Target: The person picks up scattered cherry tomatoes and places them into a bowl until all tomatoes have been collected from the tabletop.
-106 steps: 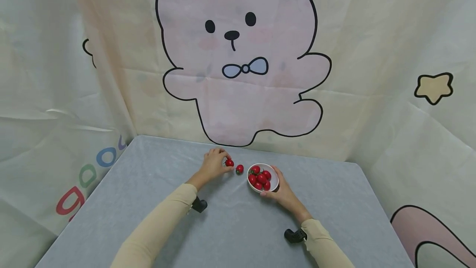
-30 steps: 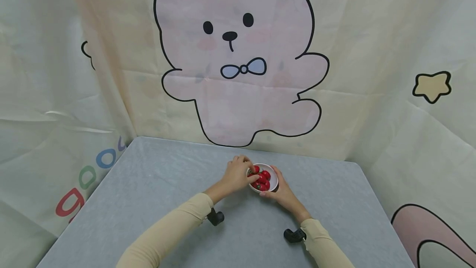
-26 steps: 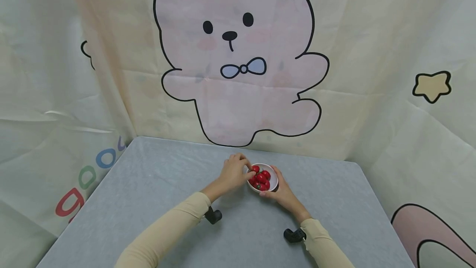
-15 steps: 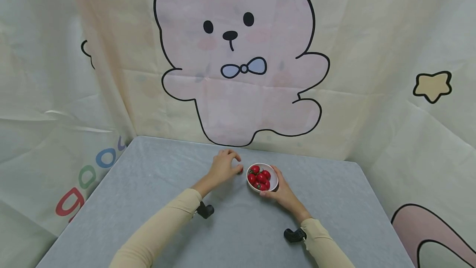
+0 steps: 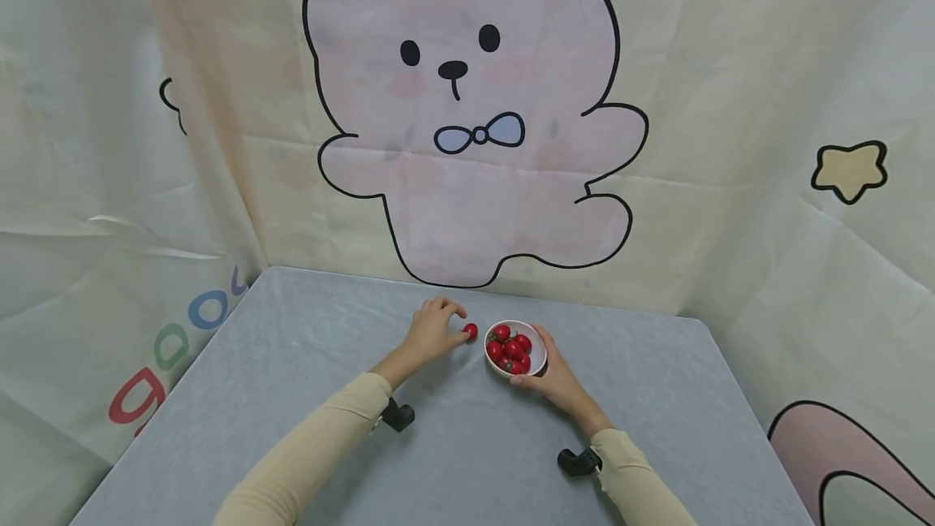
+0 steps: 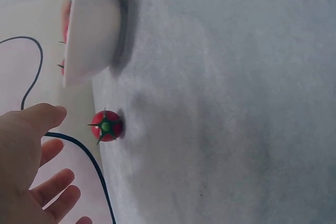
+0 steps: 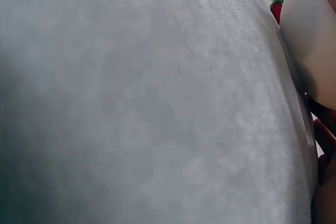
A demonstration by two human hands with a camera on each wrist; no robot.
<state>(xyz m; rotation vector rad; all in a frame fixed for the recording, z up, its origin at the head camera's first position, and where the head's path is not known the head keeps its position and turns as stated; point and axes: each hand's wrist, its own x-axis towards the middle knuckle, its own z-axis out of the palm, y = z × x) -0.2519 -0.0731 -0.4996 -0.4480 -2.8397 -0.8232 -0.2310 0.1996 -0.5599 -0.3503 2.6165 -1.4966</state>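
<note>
One cherry tomato (image 5: 471, 332) with a green calyx lies on the table left of the white bowl (image 5: 542, 360). My left hand (image 5: 429, 333) is beside it, thumb and fingers apart with nothing between them; the left wrist view shows the tomato (image 6: 107, 126) just beyond the thumb tip. Inside the bowl sit several red cherry tomatoes (image 5: 514, 349). My right hand (image 5: 558, 380) holds the bowl from its right side, thumb at the near rim and fingers round the far side. In the right wrist view, the bowl (image 7: 310, 35) and parts of this hand show at the right edge.
A grey cloth covers the table (image 5: 467, 445). Behind it hangs a curtain (image 5: 467, 209) printed with a bear, with further printed curtain at both sides. Black wrist cameras (image 5: 398, 414) sit on both forearms.
One tomato the left hand pinched earlier now lies in the bowl. Over the last second the left hand has drawn back left from the bowl to the loose tomato. The right hand stays put.
</note>
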